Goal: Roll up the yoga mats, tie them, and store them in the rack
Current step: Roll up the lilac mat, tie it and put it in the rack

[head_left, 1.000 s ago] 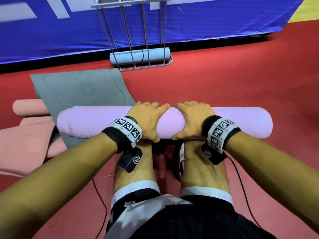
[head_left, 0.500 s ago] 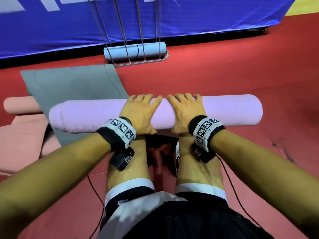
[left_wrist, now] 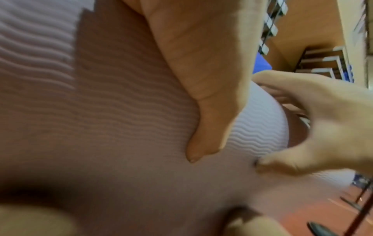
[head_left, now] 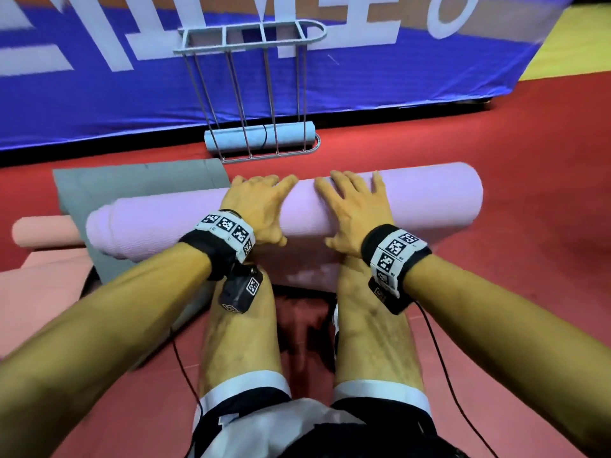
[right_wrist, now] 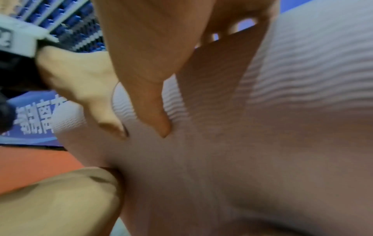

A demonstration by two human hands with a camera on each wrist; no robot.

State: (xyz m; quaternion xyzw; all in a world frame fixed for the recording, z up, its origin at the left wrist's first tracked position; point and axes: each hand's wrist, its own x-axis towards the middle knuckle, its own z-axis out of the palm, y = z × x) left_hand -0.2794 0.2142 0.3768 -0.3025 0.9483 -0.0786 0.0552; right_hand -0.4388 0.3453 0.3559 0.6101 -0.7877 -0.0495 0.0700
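A thick purple yoga mat roll lies across the red floor in front of my knees. Its loose tail lies toward my shins. My left hand and right hand rest side by side on the middle of the roll, fingers spread over its top. In the wrist views each thumb digs into the ribbed mat. Behind stands a grey wire rack holding one tied light-blue rolled mat at its bottom.
A grey mat lies flat under the roll's left end. A pink mat, partly rolled, sits at the far left. A blue banner wall stands right behind the rack. Cables trail on the floor beside my legs.
The purple roll has moved forward, away from my knees and toward the rack. My fingers have gone from wrapping the roll to lying spread over its top.
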